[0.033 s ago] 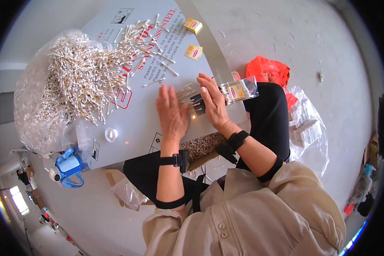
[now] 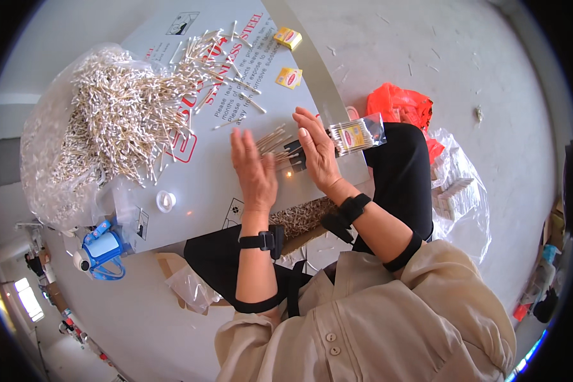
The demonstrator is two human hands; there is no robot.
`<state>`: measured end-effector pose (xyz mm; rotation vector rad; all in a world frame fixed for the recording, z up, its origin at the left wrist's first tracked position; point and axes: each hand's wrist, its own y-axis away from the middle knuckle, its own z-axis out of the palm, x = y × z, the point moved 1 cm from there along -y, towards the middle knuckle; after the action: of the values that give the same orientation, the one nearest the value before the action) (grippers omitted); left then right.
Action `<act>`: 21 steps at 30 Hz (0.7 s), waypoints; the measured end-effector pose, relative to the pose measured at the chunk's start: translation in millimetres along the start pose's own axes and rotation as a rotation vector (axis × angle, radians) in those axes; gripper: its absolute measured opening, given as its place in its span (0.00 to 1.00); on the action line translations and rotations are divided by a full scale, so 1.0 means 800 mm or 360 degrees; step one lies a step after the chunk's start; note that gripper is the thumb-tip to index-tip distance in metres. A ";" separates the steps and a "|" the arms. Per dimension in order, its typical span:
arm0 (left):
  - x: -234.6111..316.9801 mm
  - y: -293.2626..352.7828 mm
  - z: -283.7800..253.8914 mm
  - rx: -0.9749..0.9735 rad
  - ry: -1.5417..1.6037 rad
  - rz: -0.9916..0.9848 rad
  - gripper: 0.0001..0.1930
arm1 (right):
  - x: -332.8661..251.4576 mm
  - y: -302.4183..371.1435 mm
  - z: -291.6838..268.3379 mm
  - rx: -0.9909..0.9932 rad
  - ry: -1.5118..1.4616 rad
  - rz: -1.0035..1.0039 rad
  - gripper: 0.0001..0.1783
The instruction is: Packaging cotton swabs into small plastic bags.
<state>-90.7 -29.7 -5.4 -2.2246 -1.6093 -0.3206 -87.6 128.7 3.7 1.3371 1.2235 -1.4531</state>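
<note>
My left hand (image 2: 254, 169) and my right hand (image 2: 317, 151) stand on edge over a grey printed board (image 2: 197, 184), flat palms facing each other. Between them lies a small bunch of cotton swabs (image 2: 272, 140) next to a black object (image 2: 294, 153); both palms press in on the bunch. Just right of my right hand a clear packet of swabs with a yellow label (image 2: 358, 135) rests at the board's edge, by my black-clad knee. Whether my fingers touch that packet I cannot tell.
A large heap of loose swabs (image 2: 114, 121) spills from a clear bag over the board's left. Two yellow label cards (image 2: 288, 38) (image 2: 289, 77) lie farther off. White cap (image 2: 165, 201), blue-and-white object (image 2: 102, 249), red bag (image 2: 398, 105), clear bag of packets (image 2: 461, 191).
</note>
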 end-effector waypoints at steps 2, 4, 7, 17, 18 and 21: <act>0.001 0.005 0.003 0.0590 0.0966 -0.0352 0.35 | 0.003 -0.009 0.004 -0.0024 -0.0009 -0.0038 0.21; 0.007 0.007 0.007 0.0687 0.1142 -0.0482 0.34 | 0.010 -0.017 0.013 -0.0022 -0.0070 -0.0041 0.21; 0.021 -0.001 0.010 0.0735 0.1464 -0.0581 0.34 | 0.013 -0.021 0.022 -0.0105 -0.0139 -0.0008 0.23; -0.008 -0.003 0.006 0.0639 0.1435 -0.0534 0.26 | -0.011 -0.008 -0.002 -0.0127 0.0176 -0.0099 0.16; -0.011 -0.006 0.003 0.0619 0.1600 -0.0597 0.25 | -0.018 -0.004 -0.010 -0.0226 0.0449 -0.0201 0.14; -0.022 -0.001 -0.003 0.0746 0.1694 -0.0629 0.20 | -0.026 0.022 -0.024 -0.0594 0.0597 -0.0454 0.13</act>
<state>-97.2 -46.1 -9.9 -1.0280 -1.2690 -0.9233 -63.4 142.3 22.2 1.2412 1.8903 -1.1049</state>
